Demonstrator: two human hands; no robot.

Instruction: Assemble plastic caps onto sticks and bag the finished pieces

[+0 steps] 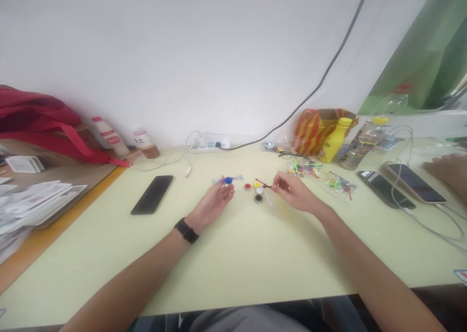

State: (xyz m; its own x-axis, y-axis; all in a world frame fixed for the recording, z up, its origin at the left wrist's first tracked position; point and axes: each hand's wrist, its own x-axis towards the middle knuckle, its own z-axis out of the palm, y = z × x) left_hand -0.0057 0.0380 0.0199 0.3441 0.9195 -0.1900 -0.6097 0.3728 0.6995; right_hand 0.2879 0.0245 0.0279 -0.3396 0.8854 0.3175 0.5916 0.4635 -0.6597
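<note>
My left hand, palm turned up and a dark watch on its wrist, pinches a small blue piece with a round disc and a thin translucent blue strip running sideways. The fingers of my right hand are pinched together at a thin dark stick, close above the table. Beside these fingertips lie a red stick, a white stick and a yellow stick. Small round discs sit between my hands: red, yellow, white and black.
Clear bags of coloured plastic pieces lie beyond my right hand, before a yellow bottle. A black phone is at left, more phones at right. Another person's hand rests at the right edge. A power strip lies by the wall.
</note>
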